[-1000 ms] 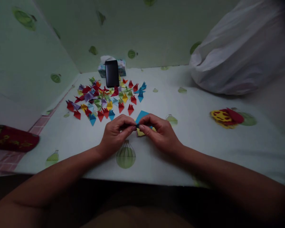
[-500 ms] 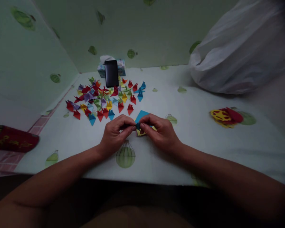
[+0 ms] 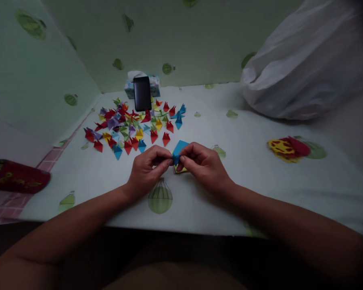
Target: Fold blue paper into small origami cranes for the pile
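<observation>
My left hand (image 3: 147, 169) and my right hand (image 3: 204, 165) meet at the middle of the table, fingertips pinched together on a small folded blue paper piece (image 3: 176, 159). Under and just behind them lies a small stack of paper squares (image 3: 180, 147), blue on top with yellow showing at the near edge. Behind the hands spreads a heap of several small folded paper pieces (image 3: 133, 125) in red, blue, yellow, green and purple.
A black phone (image 3: 142, 93) leans upright against a tissue box (image 3: 155, 86) at the back. A white plastic bag (image 3: 308, 64) fills the back right. A red and yellow object (image 3: 287, 149) lies at the right, a dark red case (image 3: 16, 177) at the far left.
The fingertips of both hands have shifted slightly on the blue piece, which now shows a little more between them. Everything else is unmoved.
</observation>
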A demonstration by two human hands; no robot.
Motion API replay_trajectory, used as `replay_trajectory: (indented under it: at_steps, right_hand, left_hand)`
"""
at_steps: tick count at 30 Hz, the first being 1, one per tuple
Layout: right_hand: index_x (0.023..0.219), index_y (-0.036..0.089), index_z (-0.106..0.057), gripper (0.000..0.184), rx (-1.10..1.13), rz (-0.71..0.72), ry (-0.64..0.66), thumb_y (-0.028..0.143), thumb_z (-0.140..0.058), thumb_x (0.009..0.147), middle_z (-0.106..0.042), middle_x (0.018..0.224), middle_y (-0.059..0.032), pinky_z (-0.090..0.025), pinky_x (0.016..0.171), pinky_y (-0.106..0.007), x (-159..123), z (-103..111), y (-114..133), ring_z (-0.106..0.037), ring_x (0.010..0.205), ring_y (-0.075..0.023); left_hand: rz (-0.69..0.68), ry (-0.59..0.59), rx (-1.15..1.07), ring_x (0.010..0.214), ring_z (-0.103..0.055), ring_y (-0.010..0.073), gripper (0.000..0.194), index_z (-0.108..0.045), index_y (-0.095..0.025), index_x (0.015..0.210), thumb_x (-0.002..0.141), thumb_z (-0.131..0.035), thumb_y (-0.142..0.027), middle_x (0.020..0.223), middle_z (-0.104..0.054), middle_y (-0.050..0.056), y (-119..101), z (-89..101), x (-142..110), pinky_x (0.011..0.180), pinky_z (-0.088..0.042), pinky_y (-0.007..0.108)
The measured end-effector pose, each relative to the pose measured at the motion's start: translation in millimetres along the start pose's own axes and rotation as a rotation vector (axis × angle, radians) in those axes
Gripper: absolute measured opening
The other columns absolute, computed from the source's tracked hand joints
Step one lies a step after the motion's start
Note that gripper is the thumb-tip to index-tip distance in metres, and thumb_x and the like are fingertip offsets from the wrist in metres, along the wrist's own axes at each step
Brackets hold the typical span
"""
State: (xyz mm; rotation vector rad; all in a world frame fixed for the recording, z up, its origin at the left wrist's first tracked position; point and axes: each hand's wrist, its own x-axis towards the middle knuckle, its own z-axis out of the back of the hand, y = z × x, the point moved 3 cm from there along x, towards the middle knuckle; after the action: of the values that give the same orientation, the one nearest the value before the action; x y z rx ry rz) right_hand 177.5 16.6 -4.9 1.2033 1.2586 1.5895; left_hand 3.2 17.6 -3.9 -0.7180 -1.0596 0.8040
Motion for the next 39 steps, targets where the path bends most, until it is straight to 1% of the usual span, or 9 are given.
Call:
replay_trajectory:
  at_steps: [2,5,8,15,24,27,30,35,39]
  right_hand:
    - [0.083,0.019,-0.059,0.007,0.099,-0.060,0.005,0.024,-0.063,0.086,-0.069,0.072,-0.0006,-0.057,0.069,-0.032,0.8,-0.9,-0.9,-0.069,0.067,-0.0154]
    - [0.082,0.019,-0.060,0.007,0.129,-0.072,0.008,0.024,-0.065,0.085,-0.068,0.072,-0.0002,-0.057,0.070,-0.032,1.2,-1.2,-0.6,-0.069,0.068,-0.0147]
    - [0.083,0.019,-0.061,0.007,0.118,-0.059,0.023,0.024,-0.065,0.085,-0.068,0.072,-0.0004,-0.056,0.070,-0.032,1.1,-1.5,-1.2,-0.067,0.068,-0.0147]
    - [0.085,0.018,-0.062,0.009,0.046,-0.002,0.071,0.026,-0.064,0.087,-0.067,0.077,-0.0020,-0.056,0.070,-0.033,0.4,-1.9,-0.1,-0.069,0.070,-0.0156]
    - [0.084,0.018,-0.063,0.009,-0.040,0.028,0.069,0.026,-0.061,0.089,-0.069,0.075,-0.0041,-0.054,0.070,-0.036,-1.3,-0.1,1.8,-0.068,0.071,-0.0177]
    - [0.081,0.018,-0.062,0.010,0.045,-0.025,0.064,0.026,-0.063,0.087,-0.069,0.075,-0.0027,-0.054,0.071,-0.035,-0.6,-0.8,1.4,-0.069,0.072,-0.0174]
    - [0.080,0.018,-0.063,0.010,0.210,-0.136,0.059,0.026,-0.067,0.084,-0.068,0.076,-0.0009,-0.053,0.073,-0.033,-0.3,-2.2,-0.8,-0.069,0.073,-0.0155]
    - [0.076,0.017,-0.066,0.012,0.437,-0.304,0.049,0.025,-0.074,0.077,-0.067,0.072,0.0014,-0.050,0.076,-0.029,-0.8,-5.7,-6.0,-0.066,0.070,-0.0121]
    - [0.074,0.017,-0.067,0.012,0.505,-0.343,0.039,0.025,-0.077,0.074,-0.066,0.067,0.0022,-0.047,0.074,-0.028,-0.9,-8.0,-7.8,-0.063,0.067,-0.0114]
  left_hand:
    - [0.007,-0.010,-0.021,0.079,-0.066,0.0138,0.004,-0.068,-0.018,0.089,0.088,-0.069,-0.014,0.087,-0.067,0.003,0.2,0.2,0.4,0.070,-0.055,0.025]
    - [0.004,-0.006,-0.033,0.080,-0.065,0.0140,0.005,-0.068,-0.019,0.089,0.087,-0.072,-0.015,0.087,-0.066,0.003,0.8,0.4,1.0,0.071,-0.054,0.025]
    - [-0.013,0.008,-0.011,0.080,-0.065,0.0143,0.006,-0.068,-0.018,0.088,0.087,-0.073,-0.017,0.087,-0.065,0.003,1.3,0.7,1.3,0.070,-0.054,0.025]
    - [-0.082,0.006,0.027,0.083,-0.065,0.0150,0.007,-0.068,-0.019,0.089,0.087,-0.072,-0.014,0.089,-0.065,0.003,-1.5,1.1,1.3,0.072,-0.054,0.027]
    - [-0.177,0.005,0.058,0.084,-0.064,0.0145,0.009,-0.072,-0.020,0.087,0.086,-0.074,-0.011,0.087,-0.067,0.003,-7.2,2.9,3.5,0.077,-0.053,0.028]
    - [-0.188,-0.004,0.063,0.082,-0.064,0.0145,0.010,-0.073,-0.020,0.086,0.085,-0.076,-0.011,0.084,-0.067,0.002,-7.7,3.2,3.7,0.074,-0.053,0.027]
    - [-0.178,-0.010,0.037,0.081,-0.065,0.0150,0.010,-0.073,-0.020,0.087,0.085,-0.074,-0.011,0.083,-0.069,0.002,-7.1,3.5,2.9,0.073,-0.053,0.028]
    - [-0.118,-0.015,-0.022,0.084,-0.068,0.0150,0.012,-0.072,-0.020,0.090,0.087,-0.072,-0.009,0.090,-0.070,0.004,-5.0,3.1,0.5,0.075,-0.055,0.028]
    - [-0.085,-0.019,-0.062,0.085,-0.068,0.0145,0.011,-0.070,-0.020,0.089,0.087,-0.072,-0.010,0.091,-0.070,0.004,-3.3,1.0,-0.8,0.076,-0.056,0.027]
